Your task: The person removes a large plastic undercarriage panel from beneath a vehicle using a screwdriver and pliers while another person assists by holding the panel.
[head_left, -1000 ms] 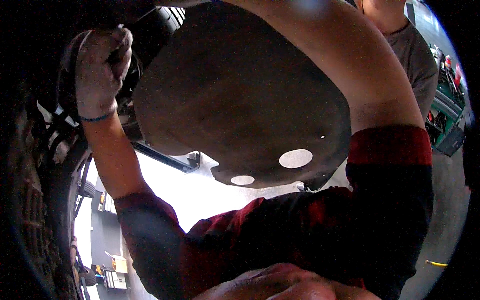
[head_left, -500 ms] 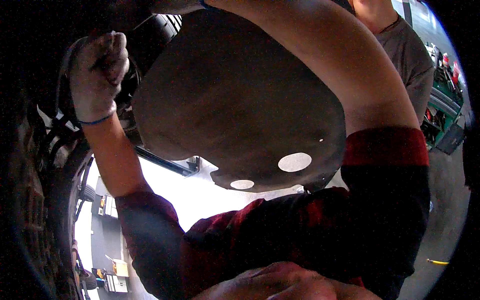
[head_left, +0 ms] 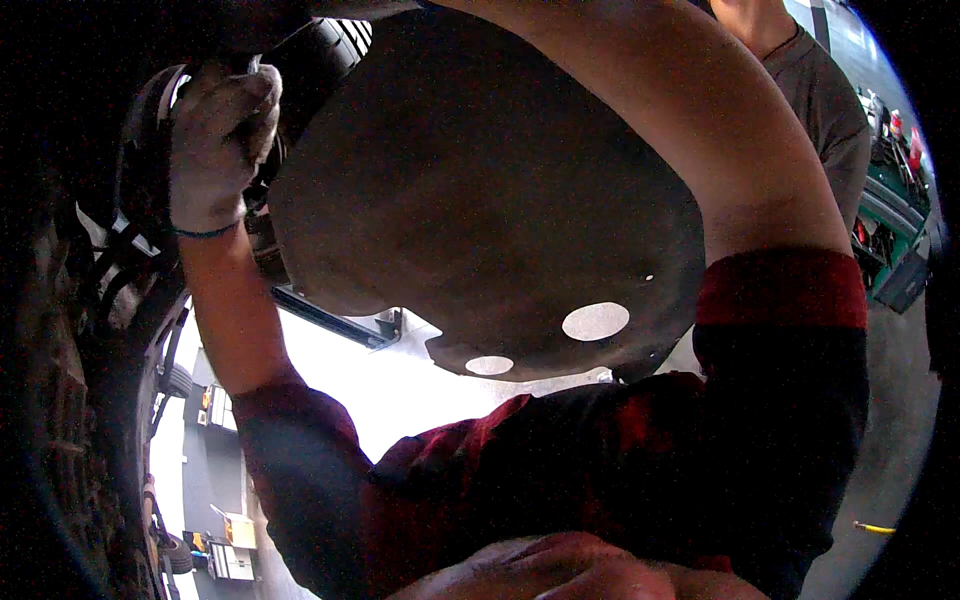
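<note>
My left hand (head_left: 215,150), in a pale work glove, is raised among dark parts at the upper left. Its fingers are curled closed, and whatever they hold is lost in shadow. My right arm arches across the top, bringing my right hand (head_left: 370,8) near the left one. That hand is dark and cut by the upper edge, so its fingers are hidden. Between my arms a large dark panel (head_left: 470,200) with two oval holes hangs down. A black ribbed part, looking like a tyre (head_left: 325,60), shows beside my left hand.
Another person in a grey shirt (head_left: 820,95) stands at the upper right. Behind them is a green tool cart (head_left: 895,215) with tools on it. Dark vehicle parts (head_left: 70,330) line the left side. A yellow object (head_left: 875,527) lies on the floor at the lower right.
My left hand has shifted slightly to the right and turned a little, its fingers still curled. My right arm and the panel sit slightly further right in the view.
</note>
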`<state>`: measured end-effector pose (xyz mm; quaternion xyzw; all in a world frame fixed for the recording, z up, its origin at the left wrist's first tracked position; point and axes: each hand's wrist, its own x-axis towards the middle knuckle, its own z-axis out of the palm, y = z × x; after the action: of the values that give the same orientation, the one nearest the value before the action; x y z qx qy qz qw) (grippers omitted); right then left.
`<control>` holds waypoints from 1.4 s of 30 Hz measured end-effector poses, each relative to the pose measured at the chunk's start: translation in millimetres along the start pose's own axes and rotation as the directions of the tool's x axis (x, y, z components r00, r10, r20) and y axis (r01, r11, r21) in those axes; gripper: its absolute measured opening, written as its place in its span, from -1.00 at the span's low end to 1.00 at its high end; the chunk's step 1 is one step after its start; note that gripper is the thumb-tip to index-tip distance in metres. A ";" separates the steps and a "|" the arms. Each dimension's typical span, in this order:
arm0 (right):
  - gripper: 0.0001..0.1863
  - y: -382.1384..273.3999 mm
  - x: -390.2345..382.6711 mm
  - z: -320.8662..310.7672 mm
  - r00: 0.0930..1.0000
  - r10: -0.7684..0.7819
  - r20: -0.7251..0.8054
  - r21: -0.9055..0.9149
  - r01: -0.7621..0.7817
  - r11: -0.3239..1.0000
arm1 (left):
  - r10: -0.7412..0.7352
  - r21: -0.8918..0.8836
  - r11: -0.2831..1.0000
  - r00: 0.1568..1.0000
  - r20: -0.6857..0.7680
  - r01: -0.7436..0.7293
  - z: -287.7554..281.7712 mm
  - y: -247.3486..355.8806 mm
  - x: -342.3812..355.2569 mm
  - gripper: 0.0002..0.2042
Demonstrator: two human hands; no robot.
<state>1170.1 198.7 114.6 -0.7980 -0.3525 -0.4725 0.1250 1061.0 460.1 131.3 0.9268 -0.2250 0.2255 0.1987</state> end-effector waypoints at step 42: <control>-0.49 36.2 20.0 25.3 0.948 -0.314 0.043 -0.092 0.317 0.944 | 0.224 0.543 0.840 0.917 -0.329 -0.011 120.0 -18.8 31.5 -0.31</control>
<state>1217.7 195.0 123.1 -0.7431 -0.4538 -0.4919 0.0038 1135.0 408.8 44.0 0.8678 -0.1688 0.4656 -0.0397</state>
